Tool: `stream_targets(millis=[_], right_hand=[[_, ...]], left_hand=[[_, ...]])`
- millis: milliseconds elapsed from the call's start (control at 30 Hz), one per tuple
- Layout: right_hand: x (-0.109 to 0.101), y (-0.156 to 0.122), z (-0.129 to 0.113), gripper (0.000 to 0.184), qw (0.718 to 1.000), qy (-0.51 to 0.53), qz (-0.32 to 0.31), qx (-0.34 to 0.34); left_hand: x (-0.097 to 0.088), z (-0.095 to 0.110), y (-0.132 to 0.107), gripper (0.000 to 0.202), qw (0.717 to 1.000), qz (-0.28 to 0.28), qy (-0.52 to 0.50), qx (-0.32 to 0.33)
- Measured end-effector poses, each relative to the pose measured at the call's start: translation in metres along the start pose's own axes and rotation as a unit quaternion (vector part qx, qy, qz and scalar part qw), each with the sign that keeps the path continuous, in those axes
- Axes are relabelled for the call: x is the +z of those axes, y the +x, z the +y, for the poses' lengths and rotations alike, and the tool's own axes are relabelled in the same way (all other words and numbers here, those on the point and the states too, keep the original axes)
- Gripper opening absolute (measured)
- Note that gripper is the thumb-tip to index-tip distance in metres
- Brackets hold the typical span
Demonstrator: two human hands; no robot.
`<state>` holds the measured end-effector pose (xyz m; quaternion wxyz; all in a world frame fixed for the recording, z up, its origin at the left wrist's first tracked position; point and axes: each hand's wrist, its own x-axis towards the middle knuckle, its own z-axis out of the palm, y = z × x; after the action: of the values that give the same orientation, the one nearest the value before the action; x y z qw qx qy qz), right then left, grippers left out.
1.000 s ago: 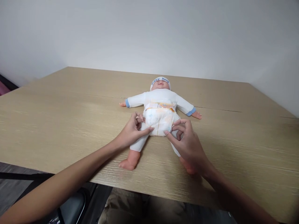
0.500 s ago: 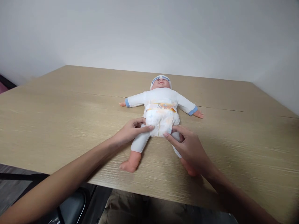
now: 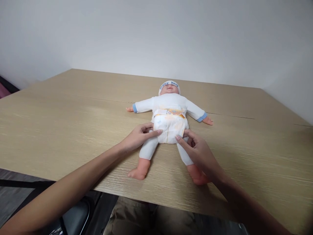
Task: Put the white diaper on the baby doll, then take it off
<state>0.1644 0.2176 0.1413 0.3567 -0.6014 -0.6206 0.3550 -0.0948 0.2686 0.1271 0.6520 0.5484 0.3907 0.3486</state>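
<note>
Judged step: settling the diaper [image 3: 168, 127] on the doll [image 3: 170, 100], face-up on the bench [image 3: 73, 133]. Your left hand [image 3: 139, 137] and right hand [image 3: 201, 147] seem to pinch the diaper's leg edges, fingertips partly hidden; the next move would call for even smoothing.

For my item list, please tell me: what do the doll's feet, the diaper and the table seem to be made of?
Doll's feet: probably vinyl or similar plastic, smooth and moulded-looking. Diaper: likely nonwoven fabric, matte, softly creased. Table: wood or wood-look laminate; grain lines and slight sheen leave it open.
</note>
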Motion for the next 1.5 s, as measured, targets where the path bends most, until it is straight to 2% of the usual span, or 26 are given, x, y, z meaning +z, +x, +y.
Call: stream_targets(millis=[233, 400, 533, 700, 767, 833, 933, 1033, 1100, 1167, 1267, 1367, 1500], right_hand=[[0.000, 0.005, 0.004, 0.041, 0.999, 0.033, 0.005, 0.002], [-0.009, 0.010, 0.004, 0.046, 0.994, 0.092, -0.050, 0.002], [-0.017, 0.009, 0.000, 0.043, 0.994, 0.071, -0.083, -0.006], [-0.032, -0.014, 0.003, 0.053, 0.995, 0.049, -0.086, -0.024], [-0.045, -0.028, 0.008, 0.053, 0.995, 0.050, -0.089, -0.020], [-0.060, -0.038, 0.016, 0.048, 0.997, 0.018, -0.070, -0.008], [-0.078, -0.030, 0.032, 0.042, 0.998, -0.056, 0.005, -0.009], [-0.079, 0.013, 0.048, 0.040, 0.980, -0.140, 0.123, -0.075], [-0.071, 0.053, 0.056, 0.045, 0.938, -0.227, 0.201, -0.169], [-0.061, 0.093, 0.062, 0.055, 0.902, -0.304, 0.217, -0.215], [-0.049, 0.133, 0.071, 0.063, 0.888, -0.362, 0.188, -0.211], [-0.048, 0.145, 0.082, 0.064, 0.890, -0.373, 0.166, -0.202], [-0.055, 0.139, 0.089, 0.063, 0.893, -0.355, 0.166, -0.220]], left_hand=[[0.004, 0.002, 0.000, 0.040, 0.997, 0.026, -0.064, -0.025], [-0.001, 0.002, 0.000, 0.046, 0.998, 0.045, -0.044, -0.010], [-0.002, 0.002, 0.001, 0.049, 0.999, 0.042, -0.011, -0.001], [-0.002, 0.004, -0.011, 0.043, 0.999, 0.024, -0.018, 0.014], [-0.009, 0.004, -0.021, 0.044, 0.997, 0.040, 0.045, 0.041], [-0.023, 0.002, -0.030, 0.042, 0.977, 0.084, 0.171, 0.093], [-0.048, 0.000, -0.025, 0.040, 0.897, 0.156, 0.374, 0.177], [-0.067, -0.001, 0.011, 0.045, 0.804, 0.212, 0.505, 0.232], [-0.074, 0.000, 0.044, 0.054, 0.760, 0.241, 0.555, 0.237], [-0.077, -0.001, 0.074, 0.061, 0.743, 0.253, 0.581, 0.218], [-0.081, -0.004, 0.101, 0.059, 0.741, 0.249, 0.597, 0.180], [-0.085, -0.009, 0.106, 0.057, 0.745, 0.239, 0.600, 0.165], [-0.089, -0.010, 0.103, 0.058, 0.744, 0.228, 0.610, 0.150]])
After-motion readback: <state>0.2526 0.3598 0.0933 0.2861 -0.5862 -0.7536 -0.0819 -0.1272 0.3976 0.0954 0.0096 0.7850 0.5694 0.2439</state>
